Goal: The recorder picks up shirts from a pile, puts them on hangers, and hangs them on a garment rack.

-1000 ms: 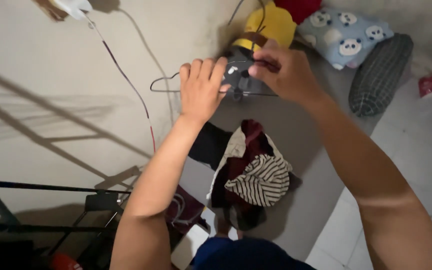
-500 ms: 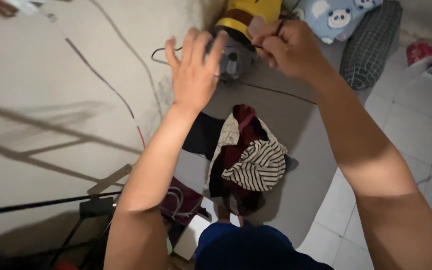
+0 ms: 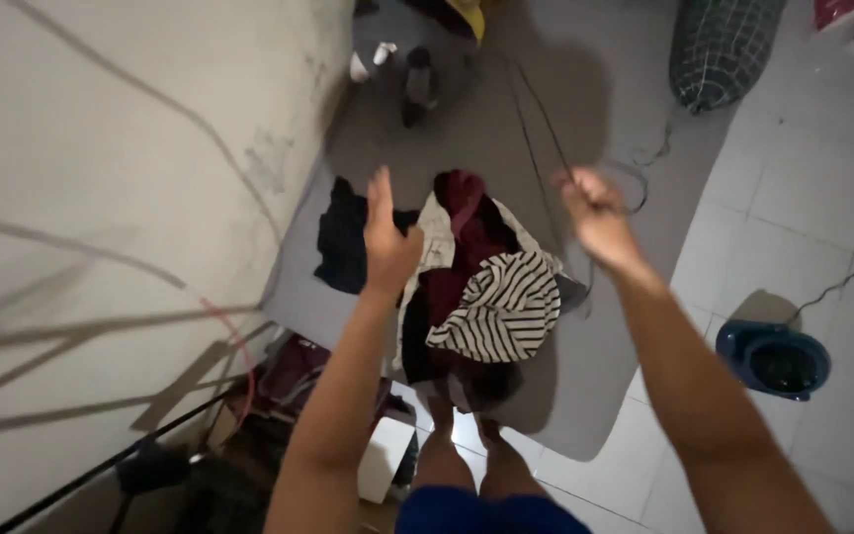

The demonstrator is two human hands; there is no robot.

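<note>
My right hand (image 3: 595, 213) is closed on a thin black wire hanger (image 3: 546, 114), whose wire runs up and away over the grey mat (image 3: 595, 326). Beside it, my left hand (image 3: 387, 242) is held up with the fingers straight and holds nothing. Both hands hover above a pile of clothes: a black-and-white striped garment (image 3: 501, 316) on top, a maroon piece (image 3: 462, 198) and a black one (image 3: 343, 237) at the left. A small dark grey garment (image 3: 417, 79) lies on the mat farther away.
A wall (image 3: 101, 178) with a cable (image 3: 180, 109) fills the left. A checked pillow (image 3: 719, 49) lies at the top right. A blue bucket (image 3: 773, 356) sits on the white tiles (image 3: 803, 198). A black stand (image 3: 140, 460) and a white box (image 3: 383, 460) are near my legs.
Both hands have come down from the far end of the mat to above the clothes pile. The small grey garment is off the hanger and lies on the mat; the view tilted down.
</note>
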